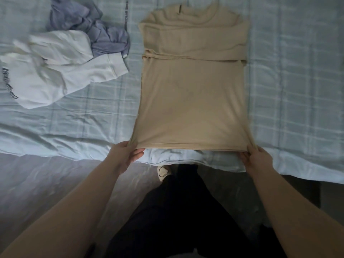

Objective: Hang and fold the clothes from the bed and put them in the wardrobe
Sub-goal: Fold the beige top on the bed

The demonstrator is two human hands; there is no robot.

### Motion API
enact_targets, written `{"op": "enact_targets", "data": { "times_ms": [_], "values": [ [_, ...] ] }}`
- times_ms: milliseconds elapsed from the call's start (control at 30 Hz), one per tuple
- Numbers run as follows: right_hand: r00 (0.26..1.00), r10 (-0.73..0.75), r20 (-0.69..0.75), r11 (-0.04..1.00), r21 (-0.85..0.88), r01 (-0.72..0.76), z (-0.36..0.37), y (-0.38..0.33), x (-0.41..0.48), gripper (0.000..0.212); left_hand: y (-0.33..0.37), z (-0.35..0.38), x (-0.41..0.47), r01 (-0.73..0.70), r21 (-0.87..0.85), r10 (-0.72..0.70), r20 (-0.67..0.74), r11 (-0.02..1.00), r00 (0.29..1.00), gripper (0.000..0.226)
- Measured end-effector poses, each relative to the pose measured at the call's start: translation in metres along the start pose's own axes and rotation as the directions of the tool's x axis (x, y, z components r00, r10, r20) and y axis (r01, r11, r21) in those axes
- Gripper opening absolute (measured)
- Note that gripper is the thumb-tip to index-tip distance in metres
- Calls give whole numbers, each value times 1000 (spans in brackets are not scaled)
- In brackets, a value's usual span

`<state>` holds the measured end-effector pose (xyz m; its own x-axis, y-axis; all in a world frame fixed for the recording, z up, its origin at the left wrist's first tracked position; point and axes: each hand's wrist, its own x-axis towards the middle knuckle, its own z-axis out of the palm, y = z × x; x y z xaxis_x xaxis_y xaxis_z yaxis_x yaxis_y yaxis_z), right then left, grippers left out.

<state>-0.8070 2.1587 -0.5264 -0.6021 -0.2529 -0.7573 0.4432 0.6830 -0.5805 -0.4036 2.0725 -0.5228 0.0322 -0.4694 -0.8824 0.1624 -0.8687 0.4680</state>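
Down at the near edge of the bed (297, 90), both hands have hold of the beige top (191, 101) by its hem. The left hand (128, 155) pinches the near-left corner, the right hand (257, 157) grips the near-right corner, fingers curled on the fabric. The top lies flat, sleeves folded across the chest, neck at the far end. Off left sits a white hoodie (55, 71), with a crumpled lilac garment (89, 25) beyond it, touching.

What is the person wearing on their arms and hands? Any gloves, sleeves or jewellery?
Nothing shows. The left arm and right arm are bare to the picture's edge, no sleeves. The left hand and right hand have no gloves, and no watch or ring is visible. Below: dark trousers, a pale shoe.
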Motion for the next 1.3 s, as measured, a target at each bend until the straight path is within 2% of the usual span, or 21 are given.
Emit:
{"op": "enact_targets", "data": {
  "times_ms": [100, 167, 233, 333, 400, 533, 633, 867, 967, 1167, 1300],
  "values": [
    [995, 77, 60, 992, 96, -82, 2, 8, -5, 40, -11, -1, 0, 31, -93, -32, -5, 995, 999, 35],
    [991, 57, 119, 987, 140, -74, 6, 5, -10, 29, -10, 5, 1, -3, -133, 0, -21, 991, 1000, 33],
    [990, 8, 140, 988, 154, -30, 10, -4, -15, 21, -4, 12, -1, -66, -95, 63, -34, 993, 997, 34],
    [990, -129, 52, 991, -16, 130, 15, -27, -21, 33, 16, 26, -8, -177, 27, 178, -49, 984, 983, 36],
    [965, -260, 40, 956, -130, 263, 18, -49, -24, 32, 36, 34, -13, -242, 74, 249, -92, 967, 964, 33],
    [903, -411, 129, 889, -162, 428, 28, -105, -27, 23, 86, 51, -17, -286, -53, 282, -71, 957, 957, 15],
    [874, -453, 179, 866, -145, 478, 40, -150, -15, 19, 124, 69, -9, -301, -131, 297, -49, 945, 954, 16],
    [927, -314, 205, 948, 24, 316, 85, -238, 29, 13, 213, 107, 33, -253, -201, 259, 4, 947, 966, 8],
    [931, -260, 257, 963, 140, 231, 107, -268, 48, 17, 251, 126, 54, -230, -266, 244, 19, 936, 970, 9],
    [922, -181, 343, 967, 234, 102, 159, -324, 97, 16, 314, 167, 105, -241, -271, 257, 25, 932, 966, 13],
    [917, -227, 327, 948, 290, 131, 195, -348, 132, 18, 343, 187, 157, -269, -331, 287, 6, 905, 958, 17]
  ]
}}
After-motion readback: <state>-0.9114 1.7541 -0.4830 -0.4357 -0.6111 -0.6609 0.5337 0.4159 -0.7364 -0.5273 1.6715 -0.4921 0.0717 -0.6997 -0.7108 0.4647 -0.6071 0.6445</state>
